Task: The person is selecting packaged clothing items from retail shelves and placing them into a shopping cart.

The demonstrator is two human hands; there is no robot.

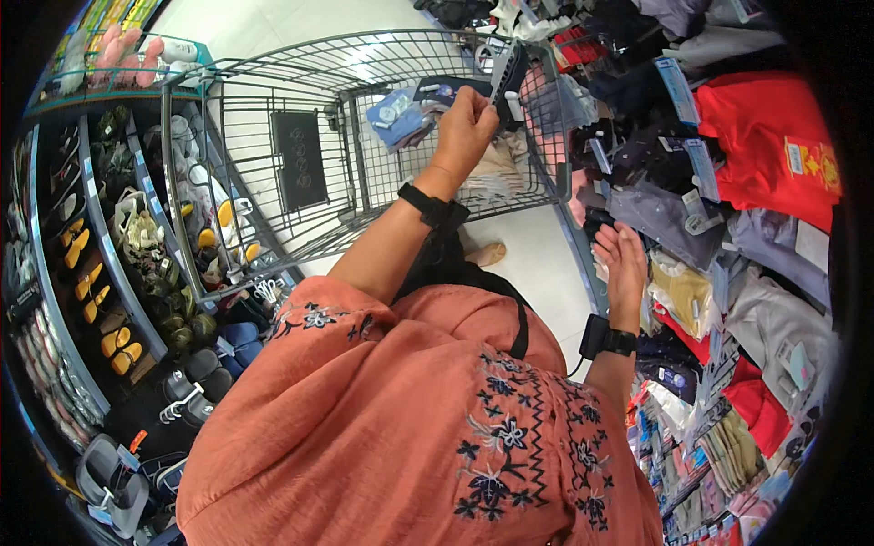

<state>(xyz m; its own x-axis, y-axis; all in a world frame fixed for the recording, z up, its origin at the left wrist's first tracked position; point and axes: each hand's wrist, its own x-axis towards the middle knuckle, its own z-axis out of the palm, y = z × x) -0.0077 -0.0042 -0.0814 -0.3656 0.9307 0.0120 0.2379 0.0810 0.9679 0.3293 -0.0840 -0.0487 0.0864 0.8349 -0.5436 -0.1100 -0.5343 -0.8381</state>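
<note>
Over the far end of a black wire shopping cart [222,95], my left hand [468,130] pinches the lower end of a narrow grey strip [504,72]. The strip lies against a dark item; whether they are joined I cannot tell. Folded blue clothing [396,117] with a round label rests in the cart, left of my left hand. Beige packed clothing [502,164] lies just below that hand. My right hand [623,263] is held beside the garment display, fingers extended and holding nothing. A grey-purple garment in plastic [666,222] lies near its fingertips.
Shelves with yellow shoes [89,273], grey slippers [113,484] and wrapped goods stand on the left. Packed clothes fill the right side, among them a red garment [765,136] and a grey one [771,327]. Pale floor tiles [546,273] show below the cart.
</note>
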